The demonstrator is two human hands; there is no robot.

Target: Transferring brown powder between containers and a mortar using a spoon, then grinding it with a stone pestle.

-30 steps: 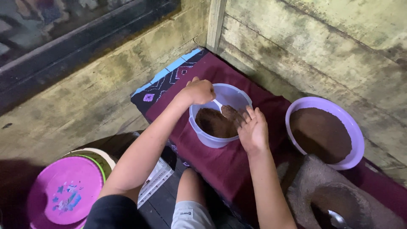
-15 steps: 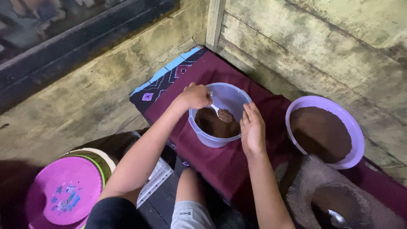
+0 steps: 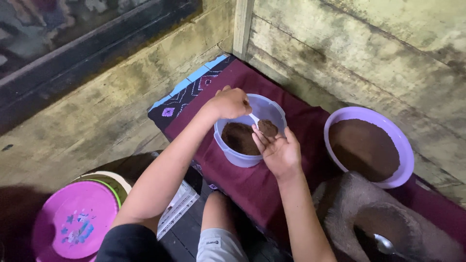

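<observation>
A small lilac tub [image 3: 272,110] holding brown powder stands on a maroon cloth [image 3: 252,184]. My left hand [image 3: 230,103] is over the tub's left rim, shut on a white spoon [image 3: 254,119] heaped with powder. My right hand [image 3: 277,151] rests at the tub's right front rim, fingers apart, fingertips beside the spoon's bowl.
A wide purple basin [image 3: 403,145] of brown powder sits to the right. A stone mortar [image 3: 383,228] with a metal spoon [image 3: 386,244] is at the lower right. A pink lid [image 3: 73,225] on stacked containers lies lower left. Plank walls stand close behind.
The spoon has come up out of the powder with a heap on it. My right hand has slid from the tub's far side to the near right rim.
</observation>
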